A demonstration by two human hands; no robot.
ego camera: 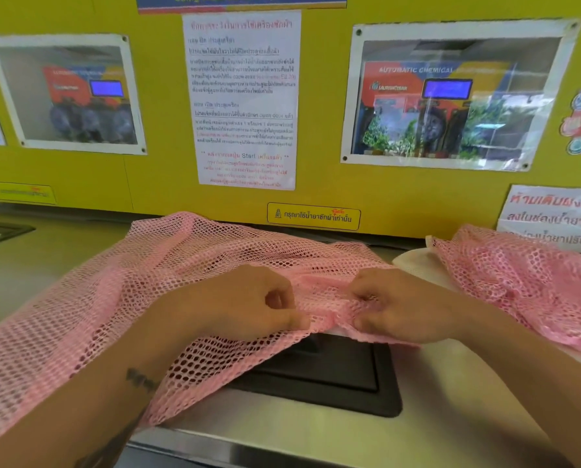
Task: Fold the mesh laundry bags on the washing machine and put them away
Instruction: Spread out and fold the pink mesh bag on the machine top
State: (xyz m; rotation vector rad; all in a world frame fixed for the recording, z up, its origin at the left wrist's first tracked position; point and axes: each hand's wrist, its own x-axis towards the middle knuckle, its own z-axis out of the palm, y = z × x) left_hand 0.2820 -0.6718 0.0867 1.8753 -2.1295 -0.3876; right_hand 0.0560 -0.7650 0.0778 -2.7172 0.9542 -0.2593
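Observation:
A large pink mesh laundry bag (120, 285) lies spread over the steel top of the washing machine (282, 430), draping off to the left. My left hand (241, 305) and my right hand (400, 305) sit close together at its near edge, each pinching the pink mesh hem with closed fingers. A second pink mesh bag (525, 282) lies crumpled at the right, partly on a cream-white mesh bag (417, 265) that peeks out beneath it.
A black recessed lid (333, 376) sits in the machine top under the bag's near edge. A yellow wall panel (154, 184) with posted notices and pictures rises right behind the machine. Another machine top shows at the far left (18, 258).

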